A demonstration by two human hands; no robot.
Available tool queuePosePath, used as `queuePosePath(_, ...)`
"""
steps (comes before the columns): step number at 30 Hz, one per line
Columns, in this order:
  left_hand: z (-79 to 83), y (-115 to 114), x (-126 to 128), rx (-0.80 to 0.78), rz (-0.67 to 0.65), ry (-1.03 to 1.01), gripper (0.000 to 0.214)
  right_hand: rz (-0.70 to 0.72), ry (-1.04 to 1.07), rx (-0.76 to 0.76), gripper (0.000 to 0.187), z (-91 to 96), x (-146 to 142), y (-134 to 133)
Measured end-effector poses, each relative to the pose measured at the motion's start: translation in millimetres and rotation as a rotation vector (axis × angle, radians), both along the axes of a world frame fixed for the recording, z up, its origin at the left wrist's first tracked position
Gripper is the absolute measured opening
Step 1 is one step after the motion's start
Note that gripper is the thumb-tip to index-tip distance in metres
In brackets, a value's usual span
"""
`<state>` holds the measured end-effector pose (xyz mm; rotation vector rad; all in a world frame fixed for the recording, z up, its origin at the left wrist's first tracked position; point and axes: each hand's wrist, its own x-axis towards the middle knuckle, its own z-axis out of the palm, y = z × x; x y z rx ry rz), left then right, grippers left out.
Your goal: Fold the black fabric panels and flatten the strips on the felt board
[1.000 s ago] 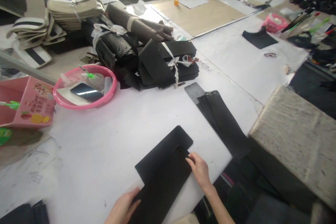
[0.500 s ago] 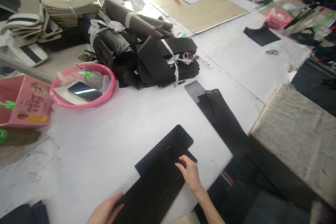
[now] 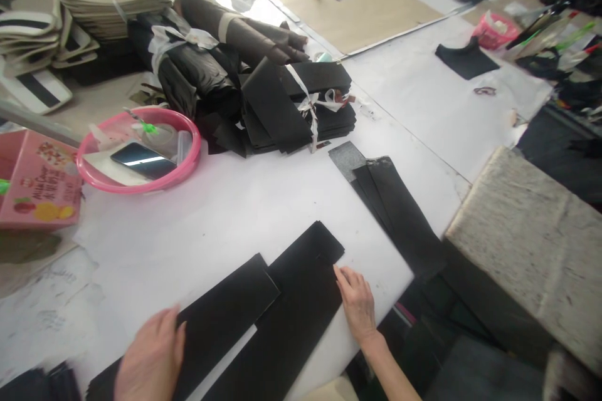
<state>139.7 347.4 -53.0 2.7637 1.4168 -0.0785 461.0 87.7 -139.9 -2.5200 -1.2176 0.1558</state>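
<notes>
Two long black sheets lie side by side on the white table near me. My left hand (image 3: 150, 360) rests flat, fingers together, on the left black sheet (image 3: 221, 313), which is slid out to the left. My right hand (image 3: 357, 304) lies flat with fingers extended on the right edge of the stack of black sheets (image 3: 291, 313). Neither hand grips anything.
Black strips (image 3: 395, 213) lie to the right near a speckled block (image 3: 527, 244). A tied bundle of black sheets (image 3: 296, 106) and dark rolls (image 3: 226, 31) sit behind. A pink bowl (image 3: 136, 178) holding a phone and a pink box (image 3: 37, 188) stand at left.
My left hand has slid one black sheet off the stack toward the left, so it now lies beside the rest. My right hand stayed on the stack's right edge.
</notes>
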Motion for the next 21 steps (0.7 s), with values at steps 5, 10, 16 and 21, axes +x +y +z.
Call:
queuePosePath(5,-30.0,-86.5,149.6,-0.135,-0.626,-0.072,0.055,0.077,-0.089,-0.071,0.059,-10.1,-0.1,-8.6)
queuePosePath(10,-55.9,-123.0,235.6,-0.156,-0.821,-0.072,0.055,0.094,-0.139,-0.106,0.057,-12.7,2.2,-10.5)
queuePosePath(16,-67.0,-118.4,243.5,0.046,-0.876,0.014,0.051,0.118,-0.218,-0.120,0.057,-9.9,3.7,-8.2)
queuePosePath(21,-74.2,-121.1,236.6,0.145,-0.865,-0.014,0.046,0.153,-0.275,-0.140,0.056,-8.5,7.1,-8.1)
